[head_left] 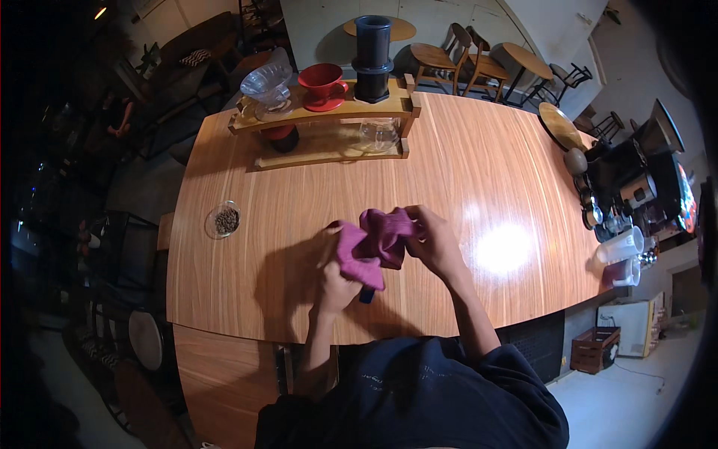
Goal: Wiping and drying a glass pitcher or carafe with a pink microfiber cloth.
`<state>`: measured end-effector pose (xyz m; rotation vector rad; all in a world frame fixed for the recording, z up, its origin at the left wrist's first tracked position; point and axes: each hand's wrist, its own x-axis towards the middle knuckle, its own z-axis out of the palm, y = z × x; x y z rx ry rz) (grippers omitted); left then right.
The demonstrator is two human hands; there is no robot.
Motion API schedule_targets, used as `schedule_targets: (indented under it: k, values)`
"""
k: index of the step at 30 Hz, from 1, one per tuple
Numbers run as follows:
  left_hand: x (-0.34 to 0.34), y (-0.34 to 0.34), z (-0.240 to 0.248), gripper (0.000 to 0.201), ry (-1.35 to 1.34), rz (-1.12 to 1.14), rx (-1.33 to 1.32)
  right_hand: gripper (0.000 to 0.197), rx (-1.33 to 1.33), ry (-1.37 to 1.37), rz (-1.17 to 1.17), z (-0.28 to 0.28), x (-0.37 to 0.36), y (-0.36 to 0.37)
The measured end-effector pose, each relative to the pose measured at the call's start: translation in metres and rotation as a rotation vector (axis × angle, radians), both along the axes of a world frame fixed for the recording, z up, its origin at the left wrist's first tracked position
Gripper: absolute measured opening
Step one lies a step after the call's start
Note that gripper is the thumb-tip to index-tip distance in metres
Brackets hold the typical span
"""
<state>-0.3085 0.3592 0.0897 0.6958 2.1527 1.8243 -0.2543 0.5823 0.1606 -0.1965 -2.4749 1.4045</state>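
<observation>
A bunched purple cloth [381,241] is held up over the wooden table between my two hands. My left hand [336,273] grips its lower left part, with the fingers partly covered by the folds. At the cloth's upper right edge, my right hand [434,238] pinches the fabric. Below the cloth a small dark blue piece [367,295] shows; what it belongs to is hidden. Away to the left on the table stands a small glass dish [223,220] of coffee beans.
Toward the back, a wooden rack [329,123] carries a clear dripper [268,84], a red dripper [323,86] and a dark cylindrical brewer [372,60]. A glass server [379,135] sits on its lower shelf. White plastic cups [622,245] and black equipment [636,172] crowd the right edge.
</observation>
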Motion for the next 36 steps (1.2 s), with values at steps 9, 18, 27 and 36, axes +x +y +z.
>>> schedule_targets:
  k: [9, 18, 27, 36]
  values:
    - [-0.042, 0.026, 0.028, 0.026, 0.664, -0.235, -0.387, 0.034, 0.201, -0.124, 0.479, -0.005, -0.015, 0.0]
    - [-0.012, 0.03, -0.012, 0.029, 0.42, 0.141, 0.052, 0.016, 0.782, -0.19, 0.339, -0.025, -0.053, -0.027]
    - [-0.027, 0.032, -0.001, 0.049, 0.407, 0.152, -0.034, 0.007, 0.689, -0.267, 0.475, -0.032, -0.071, -0.025]
    - [-0.029, 0.032, 0.001, 0.024, 0.412, 0.117, -0.247, 0.037, -0.029, 0.018, 0.292, -0.012, -0.037, -0.006]
